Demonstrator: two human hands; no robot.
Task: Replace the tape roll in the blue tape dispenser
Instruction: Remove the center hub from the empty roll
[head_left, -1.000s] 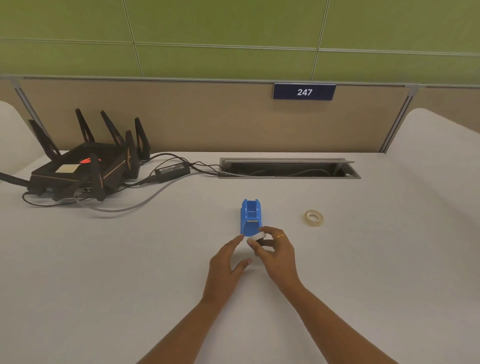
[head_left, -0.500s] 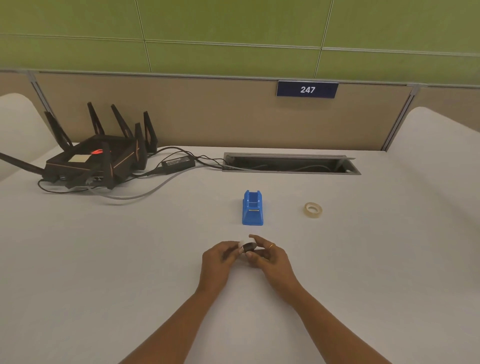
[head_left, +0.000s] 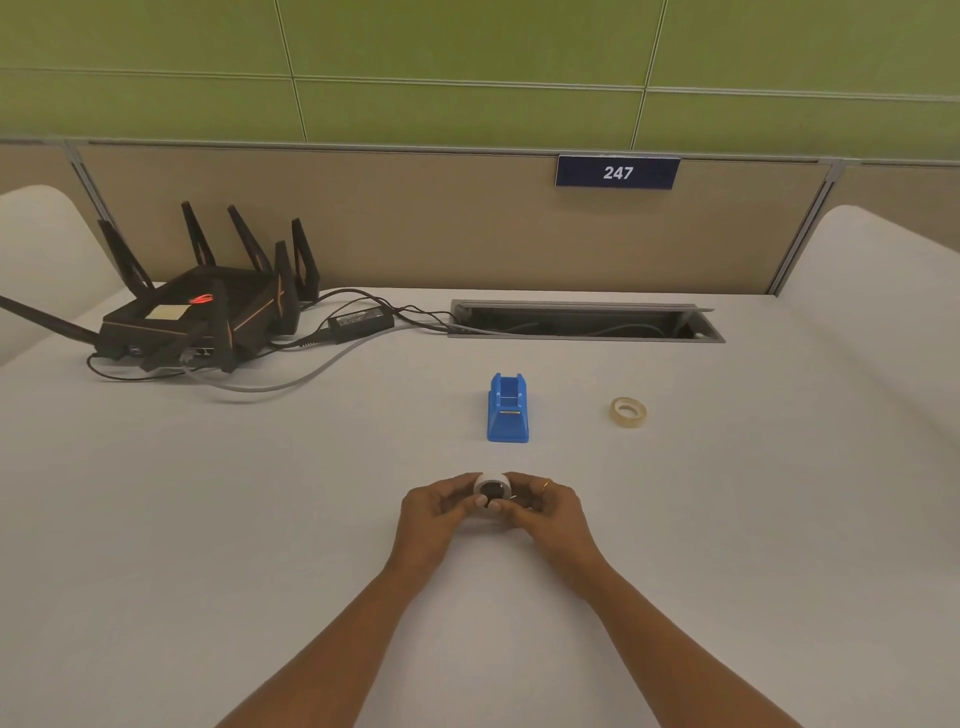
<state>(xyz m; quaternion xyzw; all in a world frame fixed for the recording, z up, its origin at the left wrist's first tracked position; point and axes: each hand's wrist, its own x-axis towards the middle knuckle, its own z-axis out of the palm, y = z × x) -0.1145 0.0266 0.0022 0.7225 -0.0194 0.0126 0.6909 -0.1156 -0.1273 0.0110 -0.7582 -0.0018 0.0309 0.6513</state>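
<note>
The blue tape dispenser (head_left: 508, 409) stands on the white desk, its roll slot showing no roll. Nearer to me, both hands meet around a small white tape core with a dark hub (head_left: 491, 488). My left hand (head_left: 439, 512) grips it from the left, and my right hand (head_left: 548, 512), with a ring on one finger, grips it from the right. A roll of clear yellowish tape (head_left: 627, 412) lies flat on the desk to the right of the dispenser, apart from both hands.
A black router with several antennas (head_left: 208, 312) and its cables and power brick (head_left: 361, 322) sit at the back left. An open cable tray slot (head_left: 584, 321) runs along the back of the desk. A partition with sign 247 (head_left: 617, 172) stands behind.
My right hand drew the white core away from the dispenser toward me, and my left hand closed onto it. Both hands now hold it together, nearer to me than before.
</note>
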